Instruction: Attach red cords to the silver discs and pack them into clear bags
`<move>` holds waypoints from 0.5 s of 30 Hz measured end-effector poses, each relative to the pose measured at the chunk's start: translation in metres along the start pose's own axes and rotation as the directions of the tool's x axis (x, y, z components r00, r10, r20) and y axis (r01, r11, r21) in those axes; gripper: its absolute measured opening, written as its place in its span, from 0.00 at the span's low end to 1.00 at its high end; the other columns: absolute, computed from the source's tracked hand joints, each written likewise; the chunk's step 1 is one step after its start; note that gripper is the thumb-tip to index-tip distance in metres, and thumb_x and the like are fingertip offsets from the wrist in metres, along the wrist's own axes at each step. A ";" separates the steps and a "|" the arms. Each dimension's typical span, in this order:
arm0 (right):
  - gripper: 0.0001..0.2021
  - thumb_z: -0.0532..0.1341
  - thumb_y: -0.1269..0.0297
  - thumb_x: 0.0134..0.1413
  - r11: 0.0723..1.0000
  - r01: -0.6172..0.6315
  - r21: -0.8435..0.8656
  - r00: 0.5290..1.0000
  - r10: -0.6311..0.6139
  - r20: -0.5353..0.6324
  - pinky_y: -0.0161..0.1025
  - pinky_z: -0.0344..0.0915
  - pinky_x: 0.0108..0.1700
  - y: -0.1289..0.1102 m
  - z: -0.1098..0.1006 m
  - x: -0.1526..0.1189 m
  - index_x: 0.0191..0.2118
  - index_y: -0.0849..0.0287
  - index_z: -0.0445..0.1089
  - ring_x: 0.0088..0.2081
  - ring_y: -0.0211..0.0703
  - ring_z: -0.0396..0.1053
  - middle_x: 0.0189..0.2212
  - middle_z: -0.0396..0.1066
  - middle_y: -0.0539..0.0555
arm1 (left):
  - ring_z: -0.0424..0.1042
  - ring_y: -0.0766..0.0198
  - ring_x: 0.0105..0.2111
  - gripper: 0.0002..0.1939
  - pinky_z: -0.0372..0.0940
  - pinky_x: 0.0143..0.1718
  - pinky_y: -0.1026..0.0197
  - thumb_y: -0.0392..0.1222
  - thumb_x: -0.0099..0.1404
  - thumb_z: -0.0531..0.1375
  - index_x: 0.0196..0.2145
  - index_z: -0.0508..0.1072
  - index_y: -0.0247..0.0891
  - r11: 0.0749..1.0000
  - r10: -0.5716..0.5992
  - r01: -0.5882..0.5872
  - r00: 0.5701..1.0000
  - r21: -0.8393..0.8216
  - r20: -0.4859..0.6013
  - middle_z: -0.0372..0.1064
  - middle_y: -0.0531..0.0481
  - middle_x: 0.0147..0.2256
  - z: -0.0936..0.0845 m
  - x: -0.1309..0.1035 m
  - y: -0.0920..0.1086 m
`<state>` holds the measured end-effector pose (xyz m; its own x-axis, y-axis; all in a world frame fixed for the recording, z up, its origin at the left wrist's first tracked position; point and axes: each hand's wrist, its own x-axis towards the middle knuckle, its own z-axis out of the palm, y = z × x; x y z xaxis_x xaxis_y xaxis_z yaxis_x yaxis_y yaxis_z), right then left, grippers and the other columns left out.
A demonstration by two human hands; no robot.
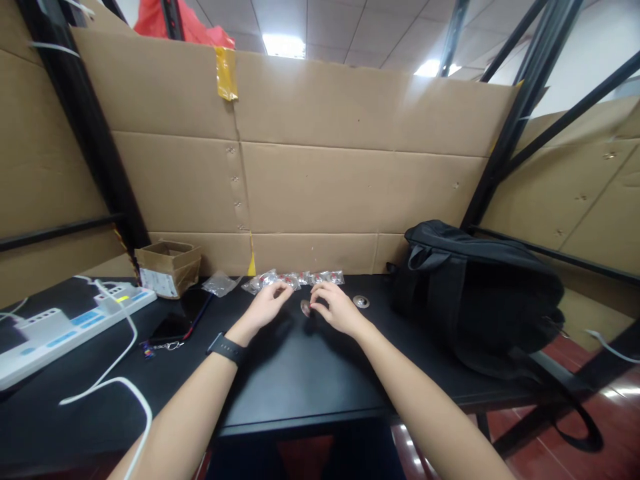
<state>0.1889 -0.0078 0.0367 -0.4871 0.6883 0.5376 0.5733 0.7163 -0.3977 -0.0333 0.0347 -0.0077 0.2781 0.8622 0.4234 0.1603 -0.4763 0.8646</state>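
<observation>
The right hand (pixel 336 308) pinches a small round disc (pixel 305 308) by its edge, between thumb and fingertips, above the middle of the desk (pixel 305 387). The left hand (pixel 270 303) is beside it, thumb and fingertips drawn close together; whether anything sits between them cannot be told. A second disc (pixel 361 302) lies flat just beyond the right hand.

The held disc has a dull metallic sheen and is probably light, stiff and rather slick, hard to break but easy to let slip. The rim looks like the best hold, with a fingertip on either side; one lying flat may need tipping up first.

Behind the hands, clear plastic packets (pixel 327 277) show red marks too small to read. The white label (pixel 159 283) on the carton (pixel 173 267) is also illegible, and the blue-panelled power strip (pixel 75 337) shows no readable brand.
</observation>
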 end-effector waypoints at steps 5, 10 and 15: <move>0.03 0.60 0.70 0.60 0.991 -0.041 -0.126 0.999 0.044 0.024 0.46 0.63 0.52 0.013 -0.009 -0.002 0.36 0.55 0.69 0.47 0.47 0.67 0.41 0.70 0.54 | 0.72 0.58 0.37 0.17 0.63 0.42 0.59 0.54 0.66 0.55 0.34 0.76 0.38 0.955 0.015 -0.003 0.999 0.297 -0.038 0.76 0.48 0.35 -0.029 -0.002 -0.006; 0.04 0.61 0.71 0.57 0.947 -0.165 -0.276 0.981 0.188 0.057 0.43 0.63 0.50 0.041 -0.012 -0.009 0.33 0.56 0.68 0.46 0.47 0.66 0.39 0.69 0.54 | 0.75 0.58 0.36 0.07 0.60 0.40 0.61 0.44 0.61 0.60 0.34 0.78 0.45 0.774 -0.185 0.080 0.977 0.629 0.104 0.78 0.52 0.33 -0.052 -0.013 -0.006; 0.04 0.59 0.69 0.58 0.894 -0.280 -0.351 0.950 0.309 0.029 0.40 0.63 0.47 0.069 -0.016 -0.010 0.33 0.55 0.69 0.43 0.46 0.68 0.38 0.70 0.54 | 0.75 0.57 0.37 0.07 0.58 0.42 0.58 0.45 0.60 0.60 0.30 0.78 0.46 0.681 -0.302 0.124 0.945 0.722 0.122 0.79 0.53 0.33 -0.058 -0.015 -0.008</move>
<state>0.2443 0.0326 0.0158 -0.3048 0.8792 0.3662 0.8799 0.4071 -0.2452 -0.0936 0.0350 -0.0052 0.3300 0.9380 0.1061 0.8275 -0.3415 0.4456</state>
